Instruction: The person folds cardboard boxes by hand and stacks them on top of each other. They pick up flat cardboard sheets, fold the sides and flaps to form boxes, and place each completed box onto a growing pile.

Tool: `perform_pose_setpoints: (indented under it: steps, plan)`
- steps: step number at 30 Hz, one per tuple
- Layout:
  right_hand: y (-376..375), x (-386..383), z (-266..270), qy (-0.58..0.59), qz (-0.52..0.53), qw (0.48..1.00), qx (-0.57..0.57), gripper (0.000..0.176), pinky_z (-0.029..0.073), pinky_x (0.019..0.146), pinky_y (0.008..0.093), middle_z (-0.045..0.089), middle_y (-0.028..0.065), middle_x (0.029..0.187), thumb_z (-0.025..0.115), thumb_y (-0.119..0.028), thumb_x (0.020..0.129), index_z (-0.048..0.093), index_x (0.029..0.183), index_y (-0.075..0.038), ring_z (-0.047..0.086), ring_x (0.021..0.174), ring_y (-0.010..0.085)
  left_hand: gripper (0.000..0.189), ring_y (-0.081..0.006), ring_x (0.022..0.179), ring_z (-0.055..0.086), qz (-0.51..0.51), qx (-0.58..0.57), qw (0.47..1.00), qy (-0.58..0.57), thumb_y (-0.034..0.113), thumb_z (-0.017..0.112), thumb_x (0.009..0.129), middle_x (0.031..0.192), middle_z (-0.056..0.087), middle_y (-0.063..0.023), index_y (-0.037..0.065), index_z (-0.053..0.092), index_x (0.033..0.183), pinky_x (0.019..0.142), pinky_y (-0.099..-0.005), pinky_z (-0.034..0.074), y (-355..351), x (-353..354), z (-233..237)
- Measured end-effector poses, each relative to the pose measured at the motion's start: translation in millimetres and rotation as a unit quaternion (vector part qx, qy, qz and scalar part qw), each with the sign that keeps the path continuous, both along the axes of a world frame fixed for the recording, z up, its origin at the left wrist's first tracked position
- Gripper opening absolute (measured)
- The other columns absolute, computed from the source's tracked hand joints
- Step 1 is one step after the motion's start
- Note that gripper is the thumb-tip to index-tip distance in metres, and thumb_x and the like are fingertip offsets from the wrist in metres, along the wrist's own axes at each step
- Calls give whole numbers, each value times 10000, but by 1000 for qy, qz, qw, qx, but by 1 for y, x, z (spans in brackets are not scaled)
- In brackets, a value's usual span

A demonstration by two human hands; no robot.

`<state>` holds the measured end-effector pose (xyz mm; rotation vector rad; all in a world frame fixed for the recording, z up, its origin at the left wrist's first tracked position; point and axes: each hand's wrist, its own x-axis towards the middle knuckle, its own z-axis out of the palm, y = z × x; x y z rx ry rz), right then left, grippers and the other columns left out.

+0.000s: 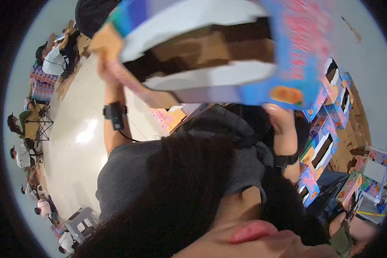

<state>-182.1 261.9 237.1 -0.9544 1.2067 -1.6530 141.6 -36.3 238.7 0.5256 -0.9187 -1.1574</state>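
**Both my hands hold a printed carton up in front of me**

A colourful printed carton (215, 75) fills the top of the head view, slightly blurred, raised beyond my grey shirt (131, 180). It is blue, purple and pink, with pink lettering, and a long, wavy-edged opening facing the camera shows brown cardboard inside.

My left hand (104, 69) grasps its left end, the forearm reaching straight out with a black device (115, 115) strapped at the wrist; the carton's corner partly hides the fingers. My right hand (281, 118) grips the lower right edge — elbow bent, forearm upright in the view, a dark band (286, 161) around the wrist. The thumb shows at that edge; the other fingers are mostly hidden.

On the right, similar cartons (327, 137) sit close together beside brown cardboard (359, 116). On the left, past a pale, shiny floor (79, 112), several people sit — small and well apart from me.
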Motion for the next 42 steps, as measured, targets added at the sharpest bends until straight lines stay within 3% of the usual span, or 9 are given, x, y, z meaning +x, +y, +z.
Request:
perform_pose_setpoints:
  steps: [1,4,9,15,16,17,21,32,42]
  plan:
    - [-17,21,20,86,39,994,49,511,456,891,324,602,40,1049,774,-94,662,569,1127,-43,580,974,201,502,-280,1275,402,34,-38,998,42,284,406,958,1346,455,-144,-20,371,1356,1094,-395,278,-12,31,3]
    - [-56,61,23,243,198,950,-13,527,426,943,342,588,81,1150,757,-92,753,527,1221,-19,552,1067,206,667,-322,1283,392,87,49,995,-17,512,359,922,1408,405,-141,34,384,1386,1082,-447,293,-34,136,-20]
    - [-71,115,-36,-20,266,962,-55,763,425,960,366,538,107,1243,763,-172,774,330,1397,-86,516,1147,226,802,-368,1279,392,40,216,975,20,638,368,864,1436,376,-157,59,353,1418,1059,-498,318,45,244,-67]
    - [-49,80,-69,-72,289,953,49,554,431,938,312,558,95,1192,614,-31,865,372,1362,-69,542,1076,173,776,-318,1291,382,95,271,956,57,607,441,864,1423,393,-156,90,335,1433,1078,-429,303,131,362,-202]
    - [-47,75,-68,-89,292,949,76,497,436,930,308,570,97,1173,601,-30,871,409,1329,-52,552,1059,170,644,-326,1201,488,167,293,940,51,507,445,891,1324,491,-141,64,431,1359,1018,-482,391,146,308,-168]
    - [-44,70,-67,-104,294,944,102,442,440,923,303,582,99,1154,588,-29,878,446,1296,-35,562,1043,167,640,-332,1146,530,115,343,931,56,519,467,878,1279,529,-143,66,469,1330,985,-477,425,153,304,-171]
    - [-27,59,-91,-87,240,955,150,336,456,899,309,613,110,1096,556,-107,910,505,1229,-16,589,998,175,616,-341,1053,579,49,346,936,37,518,501,882,1210,573,-162,69,499,1304,923,-477,471,124,339,-267]
    - [1,60,-113,-145,158,959,187,321,472,860,317,624,120,1040,511,-219,945,522,1185,-5,607,958,198,432,-190,779,650,-118,425,897,-27,468,549,896,933,657,-54,128,574,1162,664,-347,560,35,206,-281]
    - [1,60,-117,-156,146,957,195,308,481,864,329,615,145,1054,490,-187,943,515,1185,3,606,937,200,511,-193,870,620,-159,415,895,-30,478,581,876,1007,632,-73,79,535,1193,749,-326,523,31,132,-288]
